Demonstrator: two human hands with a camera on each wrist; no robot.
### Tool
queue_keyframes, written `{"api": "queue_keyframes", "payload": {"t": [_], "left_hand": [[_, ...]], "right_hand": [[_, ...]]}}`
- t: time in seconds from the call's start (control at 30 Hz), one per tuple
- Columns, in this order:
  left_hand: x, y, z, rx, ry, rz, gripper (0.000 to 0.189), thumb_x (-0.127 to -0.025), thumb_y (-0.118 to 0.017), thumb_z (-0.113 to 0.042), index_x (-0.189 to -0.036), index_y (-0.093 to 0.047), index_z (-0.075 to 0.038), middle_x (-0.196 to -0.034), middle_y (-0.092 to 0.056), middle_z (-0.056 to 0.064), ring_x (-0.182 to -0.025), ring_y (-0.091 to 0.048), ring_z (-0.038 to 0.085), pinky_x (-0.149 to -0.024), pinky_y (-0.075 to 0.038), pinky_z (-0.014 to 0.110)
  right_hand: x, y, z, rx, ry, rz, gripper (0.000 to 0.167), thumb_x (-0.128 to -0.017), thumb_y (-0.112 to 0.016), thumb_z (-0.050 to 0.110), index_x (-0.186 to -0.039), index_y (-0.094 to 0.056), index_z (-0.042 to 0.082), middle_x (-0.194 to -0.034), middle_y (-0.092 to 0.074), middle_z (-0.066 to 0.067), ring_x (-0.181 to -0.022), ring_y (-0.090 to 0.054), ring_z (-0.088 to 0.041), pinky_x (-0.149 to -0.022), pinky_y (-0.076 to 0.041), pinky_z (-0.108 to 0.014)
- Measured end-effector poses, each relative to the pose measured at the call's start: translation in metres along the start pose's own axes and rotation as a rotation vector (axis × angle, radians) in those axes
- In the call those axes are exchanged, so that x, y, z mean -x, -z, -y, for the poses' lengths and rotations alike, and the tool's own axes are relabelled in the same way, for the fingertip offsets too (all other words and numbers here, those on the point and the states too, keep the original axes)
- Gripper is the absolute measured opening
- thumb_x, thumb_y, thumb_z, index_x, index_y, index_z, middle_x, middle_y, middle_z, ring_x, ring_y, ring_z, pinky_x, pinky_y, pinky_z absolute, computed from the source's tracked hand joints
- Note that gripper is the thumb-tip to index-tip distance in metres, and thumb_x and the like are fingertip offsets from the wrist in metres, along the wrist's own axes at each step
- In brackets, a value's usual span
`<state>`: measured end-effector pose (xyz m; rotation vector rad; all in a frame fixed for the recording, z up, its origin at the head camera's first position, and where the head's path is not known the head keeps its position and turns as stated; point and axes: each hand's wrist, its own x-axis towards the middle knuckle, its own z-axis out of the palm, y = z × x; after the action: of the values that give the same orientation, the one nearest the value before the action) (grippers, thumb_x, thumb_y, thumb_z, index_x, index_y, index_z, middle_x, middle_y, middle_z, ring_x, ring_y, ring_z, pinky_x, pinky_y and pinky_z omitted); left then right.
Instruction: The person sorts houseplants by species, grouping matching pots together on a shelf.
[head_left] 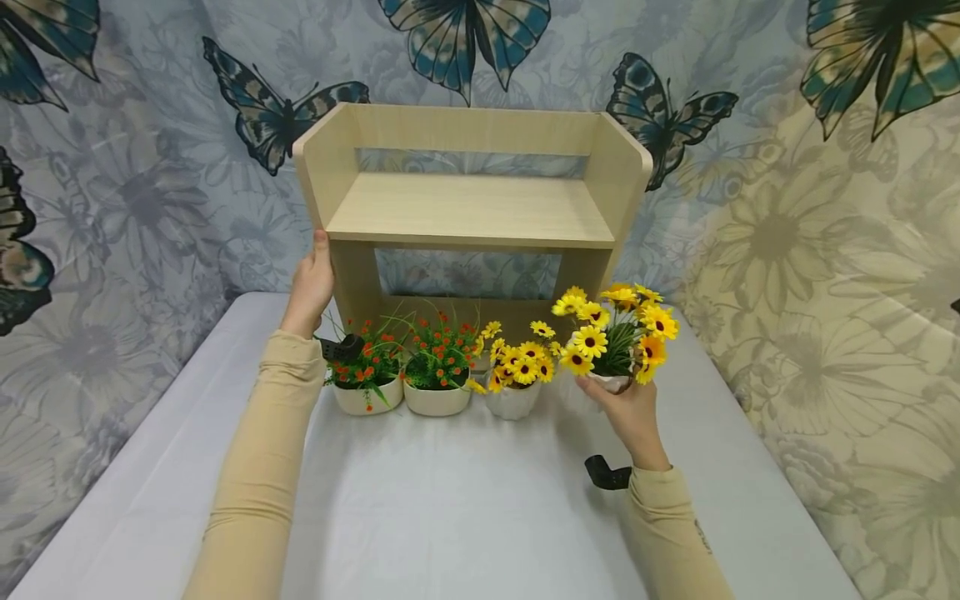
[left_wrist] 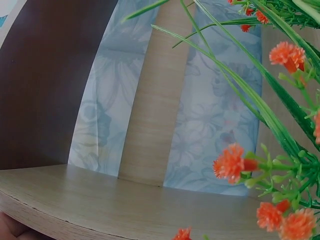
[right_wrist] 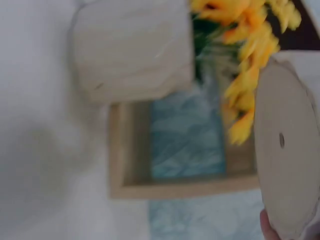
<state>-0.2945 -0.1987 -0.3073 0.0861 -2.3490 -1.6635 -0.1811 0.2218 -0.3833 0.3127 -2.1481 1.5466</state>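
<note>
A pale wooden shelf [head_left: 472, 208] with two levels stands on the table. My left hand [head_left: 306, 287] rests against the outer left side of the shelf, fingers pointing up. At lower right, my right hand [head_left: 630, 417] holds a potted yellow flower plant [head_left: 622, 333] raised above the table; the round base of its pot [right_wrist: 287, 150] faces the right wrist camera. Left of it stands another yellow flower plant [head_left: 513, 400] in a white pot. Two red flower plants in white oval pots, one at left [head_left: 367, 396] and one beside it [head_left: 437, 400], stand before the shelf's lower level.
A white cloth [head_left: 450, 517] covers the table. Behind the shelf hangs a butterfly-patterned fabric [head_left: 480, 50]. A black wrist device [head_left: 607, 473] juts out from the right wrist, and another [head_left: 343, 347] from the left, close to the red flowers.
</note>
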Motion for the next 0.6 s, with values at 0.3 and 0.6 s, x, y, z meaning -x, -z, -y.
{"api": "queue_keyframes", "payload": {"t": [0.3, 0.6], "left_hand": [[-0.001, 0.0, -0.001, 0.004, -0.002, -0.032, 0.087, -0.089, -0.017, -0.068, -0.145, -0.03, -0.003, -0.145, -0.029, 0.021, -0.132, -0.024, 0.036, -0.107, -0.019, 0.047], [-0.002, -0.002, 0.001, -0.005, 0.009, -0.044, 0.089, -0.088, -0.017, -0.069, -0.143, -0.033, -0.002, -0.144, -0.031, 0.021, -0.131, -0.027, 0.035, -0.105, -0.022, 0.047]], "right_hand": [[-0.018, -0.011, 0.03, -0.034, 0.17, -0.017, 0.055, -0.072, -0.075, -0.007, -0.12, -0.049, -0.005, -0.073, -0.06, 0.005, -0.05, -0.05, -0.009, -0.046, -0.04, -0.02], [-0.036, -0.03, 0.059, -0.074, 0.31, -0.034, 0.058, -0.07, -0.076, -0.009, -0.121, -0.049, -0.006, -0.082, -0.059, 0.003, -0.065, -0.057, -0.007, -0.059, -0.046, -0.02]]}}
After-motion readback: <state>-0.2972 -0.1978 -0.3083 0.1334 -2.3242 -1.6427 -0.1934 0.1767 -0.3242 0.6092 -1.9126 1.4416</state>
